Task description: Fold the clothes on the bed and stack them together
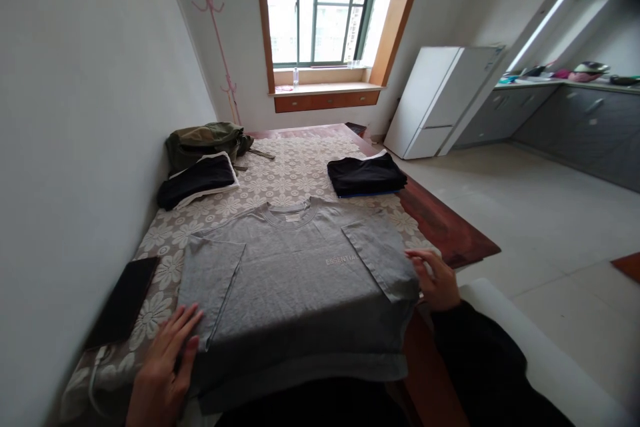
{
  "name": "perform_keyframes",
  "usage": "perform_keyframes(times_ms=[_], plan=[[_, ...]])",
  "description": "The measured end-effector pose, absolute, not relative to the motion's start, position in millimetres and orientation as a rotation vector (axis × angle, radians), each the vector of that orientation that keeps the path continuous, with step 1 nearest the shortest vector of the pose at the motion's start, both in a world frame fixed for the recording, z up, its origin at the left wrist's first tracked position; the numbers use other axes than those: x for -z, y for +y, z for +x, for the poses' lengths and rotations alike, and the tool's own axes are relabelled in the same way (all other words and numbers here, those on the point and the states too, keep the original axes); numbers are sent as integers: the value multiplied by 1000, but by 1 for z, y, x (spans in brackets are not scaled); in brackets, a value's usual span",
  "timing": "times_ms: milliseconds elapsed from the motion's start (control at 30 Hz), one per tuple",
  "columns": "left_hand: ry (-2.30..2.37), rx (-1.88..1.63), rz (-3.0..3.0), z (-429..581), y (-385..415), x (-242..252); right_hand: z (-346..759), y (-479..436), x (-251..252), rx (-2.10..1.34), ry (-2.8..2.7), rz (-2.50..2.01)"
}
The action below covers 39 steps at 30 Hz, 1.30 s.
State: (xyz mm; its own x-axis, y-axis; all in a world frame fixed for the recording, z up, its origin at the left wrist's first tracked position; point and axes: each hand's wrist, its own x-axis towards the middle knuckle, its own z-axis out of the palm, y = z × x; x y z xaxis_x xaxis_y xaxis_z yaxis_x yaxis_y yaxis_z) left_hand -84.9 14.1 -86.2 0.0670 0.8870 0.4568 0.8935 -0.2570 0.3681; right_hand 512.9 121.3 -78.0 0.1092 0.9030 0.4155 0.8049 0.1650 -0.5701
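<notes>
A grey T-shirt (295, 280) lies spread face up on the table, neck away from me, its hem hanging over the near edge. My left hand (163, 367) rests flat with fingers stretched out at the shirt's left sleeve hem. At the right sleeve, my right hand (436, 277) has its fingers curled on the edge of the cloth, which it seems to pinch.
The wooden table (450, 230) carries a lace floral cloth (295, 170). A dark phone (124, 300) lies at the left. Folded black clothes sit at far left (197, 180) and far right (367, 175), with an olive bag (203, 140) behind. A white fridge (440, 100) stands to the right.
</notes>
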Motion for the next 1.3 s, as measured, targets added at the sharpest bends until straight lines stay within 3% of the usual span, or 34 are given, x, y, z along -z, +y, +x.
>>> perform_keyframes(times_ms=[100,267,700,833,1300], plan=[[-2002,1446,-1721,-63,-26,107,515,63,122,-83,-1234,-1684],[-2410,1904,-1009,-38,-40,127,500,37,175,-278,-1204,-1729],[-2624,1674,-828,-58,-23,116,492,57,163,-89,-995,-1670],[-2551,1770,-853,-54,-21,117,490,54,170,-66,-1044,-1649],[-2271,1772,-972,-46,-13,116,486,60,152,665,-1618,-1366]])
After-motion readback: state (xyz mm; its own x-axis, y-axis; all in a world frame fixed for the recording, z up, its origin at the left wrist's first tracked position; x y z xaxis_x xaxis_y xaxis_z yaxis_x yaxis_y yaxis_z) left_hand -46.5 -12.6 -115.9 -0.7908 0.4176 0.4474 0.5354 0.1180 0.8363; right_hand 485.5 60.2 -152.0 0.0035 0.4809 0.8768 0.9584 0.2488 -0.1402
